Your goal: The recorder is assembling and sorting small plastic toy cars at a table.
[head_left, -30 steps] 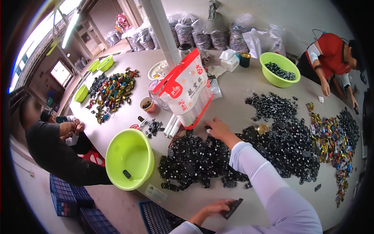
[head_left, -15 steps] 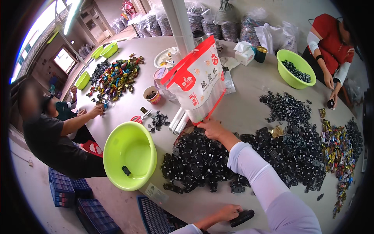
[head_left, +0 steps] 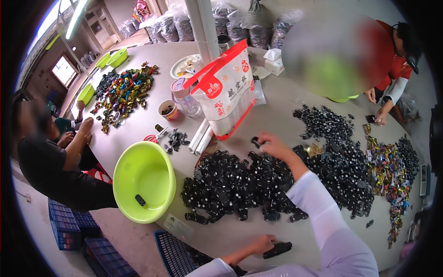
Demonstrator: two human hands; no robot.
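Observation:
My left hand point(head_left: 263, 244) is low in the view near the table's front edge, its fingers closed on the end of a long black plastic part point(head_left: 278, 249) that resembles a toy car base. Beyond the heap, my right hand point(head_left: 276, 147) pinches a small black plastic piece point(head_left: 255, 142) just above the table. Under and beside my right forearm spreads a heap of black plastic parts point(head_left: 230, 184). A white and red plastic bag point(head_left: 226, 94) stands upright behind my right hand, apart from it.
A green basin point(head_left: 144, 182) with one black part inside stands left. White rolls point(head_left: 200, 138), red-handled scissors point(head_left: 154, 135) and a paper cup point(head_left: 168, 111) lie beyond. Colourful shiny pieces point(head_left: 392, 171) lie right. Co-workers sit at both sides; a blue crate point(head_left: 173, 251) is below the edge.
My right hand has left the bag's lower corner, moved right, and now shows a small black piece in its fingers. My left hand still holds its part. The view has shifted slightly.

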